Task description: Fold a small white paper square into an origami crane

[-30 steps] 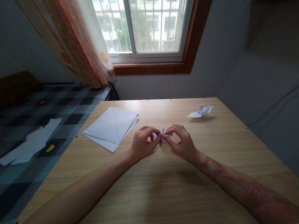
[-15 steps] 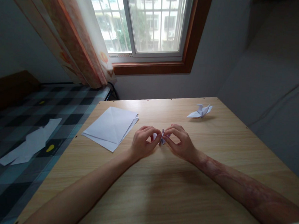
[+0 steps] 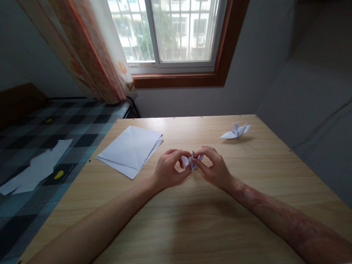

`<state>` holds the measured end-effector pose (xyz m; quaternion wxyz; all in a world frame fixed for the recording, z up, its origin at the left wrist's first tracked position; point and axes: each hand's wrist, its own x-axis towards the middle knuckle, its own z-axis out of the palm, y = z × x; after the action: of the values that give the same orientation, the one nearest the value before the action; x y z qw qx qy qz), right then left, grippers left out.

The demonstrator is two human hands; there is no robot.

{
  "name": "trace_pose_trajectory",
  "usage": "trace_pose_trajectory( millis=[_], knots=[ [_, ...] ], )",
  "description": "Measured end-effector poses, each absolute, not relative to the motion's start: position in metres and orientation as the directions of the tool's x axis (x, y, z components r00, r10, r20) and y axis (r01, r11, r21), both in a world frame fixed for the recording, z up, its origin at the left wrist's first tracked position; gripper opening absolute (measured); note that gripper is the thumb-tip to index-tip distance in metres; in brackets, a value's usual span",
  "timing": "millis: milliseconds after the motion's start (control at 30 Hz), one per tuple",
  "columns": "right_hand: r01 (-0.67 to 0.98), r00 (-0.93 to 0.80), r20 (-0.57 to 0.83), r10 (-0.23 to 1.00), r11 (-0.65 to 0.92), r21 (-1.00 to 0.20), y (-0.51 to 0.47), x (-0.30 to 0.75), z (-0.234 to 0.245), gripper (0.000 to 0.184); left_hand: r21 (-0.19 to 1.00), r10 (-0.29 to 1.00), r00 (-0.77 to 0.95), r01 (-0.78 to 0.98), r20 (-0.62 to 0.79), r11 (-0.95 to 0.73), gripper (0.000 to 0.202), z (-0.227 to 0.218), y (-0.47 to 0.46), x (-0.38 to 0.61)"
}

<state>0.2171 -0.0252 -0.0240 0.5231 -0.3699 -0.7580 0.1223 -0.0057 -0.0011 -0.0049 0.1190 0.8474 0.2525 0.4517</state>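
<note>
Between my two hands, above the middle of the table, is a small piece of folded white paper [image 3: 193, 164] with wing-like flaps showing on both sides. My left hand [image 3: 171, 167] pinches its left side between thumb and forefinger. On the right side, my right hand [image 3: 214, 164] grips it the same way, fingertips close to those of the left. The fingers hide much of the paper's shape. A finished white paper crane [image 3: 236, 131] stands at the far right of the table, apart from both hands.
Square white paper sheets [image 3: 131, 147] lie stacked unevenly on the wooden table [image 3: 165, 232], left of my hands. Cut white paper scraps [image 3: 41, 169] rest on the checked bed [image 3: 9, 214] beside the table. A window [image 3: 183, 27] and curtain [image 3: 92, 46] are behind.
The folded paper has shifted slightly right and shows more of its flaps. The fingertips of both hands have moved a little on it; the other things stay put.
</note>
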Motion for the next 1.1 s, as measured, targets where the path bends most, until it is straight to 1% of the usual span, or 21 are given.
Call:
trace_pose_trajectory(
  millis=[133, 267, 400, 500, 667, 733, 867, 1100],
  knots=[
    [0.429, -0.176, 0.696, 0.696, 0.691, -0.582, -0.0256, 0.2169, -0.0238, 0.004, 0.427, 0.544, 0.477, 0.339, 0.691, -0.839, 0.028, -0.0055, 0.0004, -0.0064],
    [0.429, -0.178, 0.692, 0.7, 0.688, -0.585, -0.0255, 0.2167, -0.0247, 0.005, 0.42, 0.556, 0.45, 0.372, 0.699, -0.828, 0.019, -0.0069, 0.0009, -0.0056],
    [0.43, -0.176, 0.69, 0.702, 0.685, -0.587, -0.0247, 0.2165, -0.0256, 0.005, 0.387, 0.535, 0.445, 0.382, 0.719, -0.839, 0.013, -0.0073, 0.0014, -0.006],
    [0.442, -0.168, 0.698, 0.696, 0.686, -0.577, -0.0247, 0.2159, -0.0247, 0.006, 0.347, 0.496, 0.451, 0.375, 0.742, -0.859, 0.013, -0.0072, 0.0027, -0.0074],
    [0.462, -0.162, 0.703, 0.692, 0.683, -0.566, -0.0257, 0.2148, -0.0222, 0.007, 0.229, 0.411, 0.459, 0.401, 0.788, -0.887, 0.017, -0.0051, 0.0024, -0.0088],
    [0.459, -0.159, 0.706, 0.69, 0.685, -0.566, -0.0258, 0.2146, -0.0224, 0.007, 0.228, 0.416, 0.457, 0.411, 0.786, -0.883, 0.017, -0.0052, 0.0014, -0.0093],
    [0.451, -0.153, 0.7, 0.698, 0.679, -0.579, -0.025, 0.2147, -0.0244, 0.01, 0.276, 0.462, 0.449, 0.42, 0.765, -0.865, 0.012, -0.0078, 0.0003, -0.0111],
    [0.45, -0.153, 0.703, 0.695, 0.682, -0.576, -0.0236, 0.2157, -0.0267, 0.01, 0.217, 0.413, 0.458, 0.421, 0.788, -0.881, 0.014, -0.0073, -0.0014, -0.0108]
  ],
)
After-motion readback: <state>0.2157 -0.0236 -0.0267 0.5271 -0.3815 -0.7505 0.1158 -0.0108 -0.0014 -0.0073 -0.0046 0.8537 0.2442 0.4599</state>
